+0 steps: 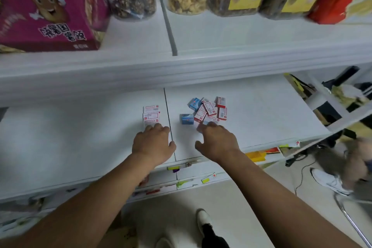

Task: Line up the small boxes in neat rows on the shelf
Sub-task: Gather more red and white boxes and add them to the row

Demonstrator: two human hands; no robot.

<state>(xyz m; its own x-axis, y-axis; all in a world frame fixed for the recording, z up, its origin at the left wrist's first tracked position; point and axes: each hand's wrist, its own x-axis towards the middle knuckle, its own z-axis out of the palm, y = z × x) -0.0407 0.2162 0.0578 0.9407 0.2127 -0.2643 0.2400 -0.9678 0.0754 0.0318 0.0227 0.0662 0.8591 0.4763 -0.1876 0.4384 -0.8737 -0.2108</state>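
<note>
free: bare shelf [261, 110] right of box pile [207, 110] | blocked above: upper shelf edge [181, 70]

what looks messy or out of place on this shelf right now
The loose heap of small boxes right of the shelf seam lies jumbled, red-and-white ones tilted and overlapping, with two blue boxes mixed in. Only the two boxes left of the seam sit squared up. The right hand reaches the heap; the left hand rests by the neat pair.

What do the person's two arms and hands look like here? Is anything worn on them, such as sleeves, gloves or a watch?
Both forearms are bare as far as the picture shows: no sleeves appear. The left hand and the right hand wear no gloves. No watch, ring or bracelet shows on the visible backs of the hands and wrists.
</note>
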